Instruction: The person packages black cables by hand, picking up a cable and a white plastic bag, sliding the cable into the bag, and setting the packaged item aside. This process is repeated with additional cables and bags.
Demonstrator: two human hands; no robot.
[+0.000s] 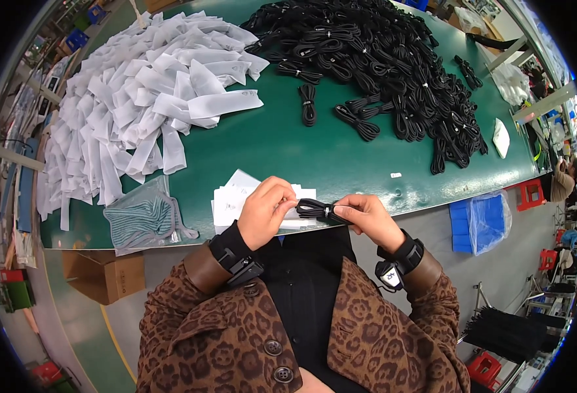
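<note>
A coiled black cable bundle [313,209], bound at its middle with a light tie, is held just above the table's near edge. My right hand [369,219] grips its right end between thumb and fingers. The fingertips of my left hand [267,208] are pinched together at its left end. Beneath both hands lies a small stack of white printed sheets [226,204], partly covered by my left hand. A large heap of black cable bundles [367,59] spreads over the far right, with a single bundle [308,105] lying apart in front of it.
White translucent sleeves [151,98] form a big heap on the left of the green table [255,147]. A clear bag with striped cloth [145,216] lies at the front left edge. Below stand a cardboard box [108,275] and a blue bin [475,223].
</note>
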